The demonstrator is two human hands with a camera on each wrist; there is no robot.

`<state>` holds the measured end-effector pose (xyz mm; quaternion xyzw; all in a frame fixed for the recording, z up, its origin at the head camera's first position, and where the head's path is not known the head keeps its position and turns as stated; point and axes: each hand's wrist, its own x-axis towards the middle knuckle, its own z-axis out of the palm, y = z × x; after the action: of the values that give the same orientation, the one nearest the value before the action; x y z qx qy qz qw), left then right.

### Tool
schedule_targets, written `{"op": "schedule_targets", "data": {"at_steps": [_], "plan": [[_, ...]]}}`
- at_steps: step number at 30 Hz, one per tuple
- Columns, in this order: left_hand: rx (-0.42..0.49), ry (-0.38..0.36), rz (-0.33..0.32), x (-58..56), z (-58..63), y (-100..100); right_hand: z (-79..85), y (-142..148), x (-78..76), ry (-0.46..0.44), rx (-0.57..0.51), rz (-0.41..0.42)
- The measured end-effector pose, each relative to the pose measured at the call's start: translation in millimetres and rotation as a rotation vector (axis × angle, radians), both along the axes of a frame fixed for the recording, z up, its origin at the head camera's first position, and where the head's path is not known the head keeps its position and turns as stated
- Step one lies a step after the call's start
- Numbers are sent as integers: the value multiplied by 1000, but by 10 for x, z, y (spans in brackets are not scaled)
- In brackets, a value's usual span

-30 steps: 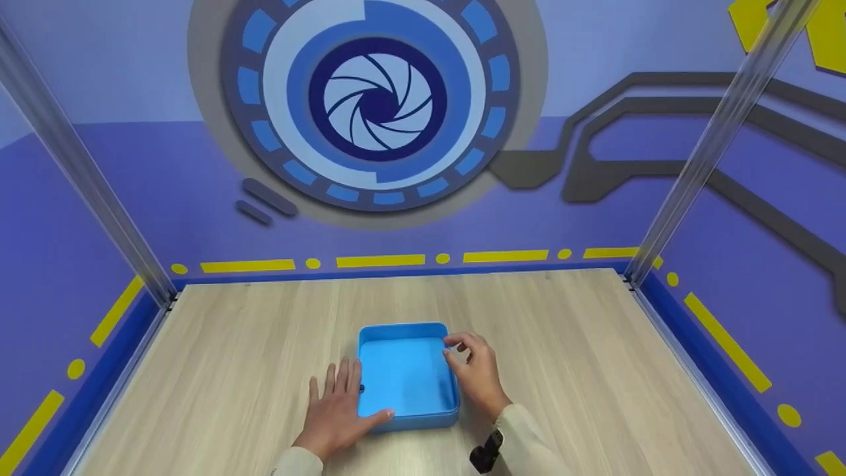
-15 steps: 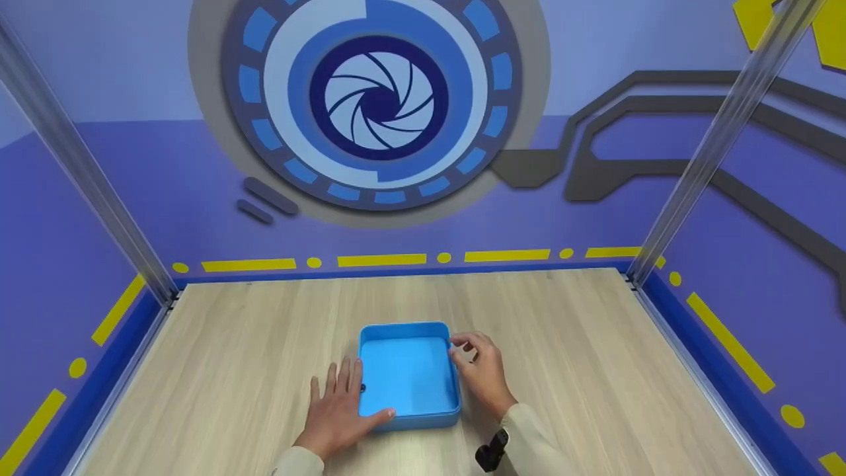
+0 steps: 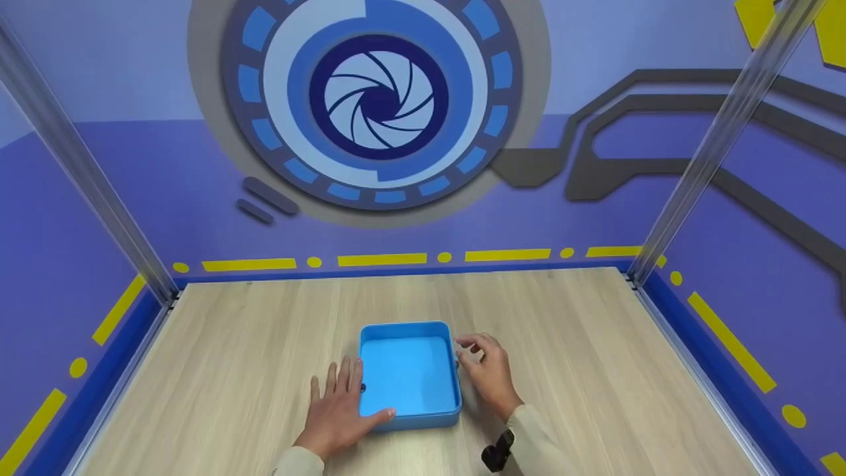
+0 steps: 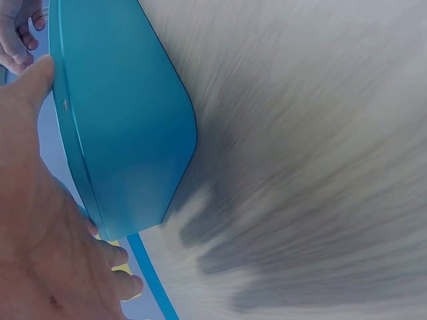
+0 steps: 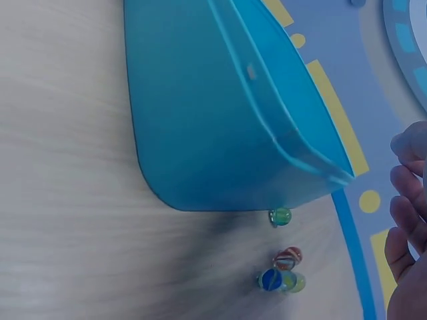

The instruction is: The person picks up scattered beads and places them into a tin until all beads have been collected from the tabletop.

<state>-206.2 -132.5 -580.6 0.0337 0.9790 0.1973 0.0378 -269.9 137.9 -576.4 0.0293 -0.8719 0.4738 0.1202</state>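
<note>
A square light-blue box (image 3: 410, 377), without a lid, stands on the wooden table. My left hand (image 3: 334, 406) rests against its left side, fingers straight, with the thumb over the near rim. Just right of the box is my right hand (image 3: 490, 373), fingers loosely bent and thumb apart from the index finger; I see nothing held. Several glass marbles lie beside the box's right wall in the right wrist view: a green one (image 5: 280, 216), a red-streaked one (image 5: 289, 257) and a blue one (image 5: 271, 279) among them. The box hides most of them from the head view.
A small dark round spot (image 3: 363, 387) shows at the box's left wall; its kind is unclear. Printed purple panels (image 3: 462, 225) wall in the table (image 3: 251, 344) at the back and sides. Metal posts (image 3: 717, 158) rise at the back corners.
My right hand has shifted right, from the box's right rim to a little outside it. My left hand and the box have stayed put.
</note>
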Motion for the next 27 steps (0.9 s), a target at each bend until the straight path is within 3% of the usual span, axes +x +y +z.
{"op": "schedule_targets", "data": {"at_steps": [12,27], "plan": [[-10,-2,-12,-17,-43,-30,-39,92,13,7,-24,26],[-17,18,-14,-5,-7,-22,-64,86,4,-10,-24,19]]}}
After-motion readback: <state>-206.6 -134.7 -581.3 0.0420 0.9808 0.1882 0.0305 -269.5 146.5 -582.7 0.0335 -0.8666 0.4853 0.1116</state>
